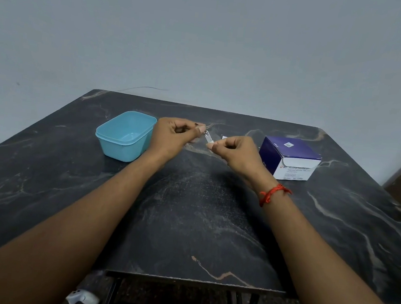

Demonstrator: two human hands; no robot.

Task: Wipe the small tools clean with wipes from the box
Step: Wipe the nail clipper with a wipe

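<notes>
Above the dark surface (187, 224), between the blue tub (125, 136) and the wipes box (289, 158), the left hand (174, 134) and right hand (233, 152) each pinch one end of a small metal tool (207, 137). It looks light, stiff and slick, so it is best gripped at its ends.

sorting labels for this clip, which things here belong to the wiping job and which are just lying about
In the job: small metal tool, pinched at its ends by the left hand and right hand; wipe box on the table.
Lying about: blue tub, untouched, though it may be meant for tools; white scrap past the right hand; white object below the table edge.
</notes>
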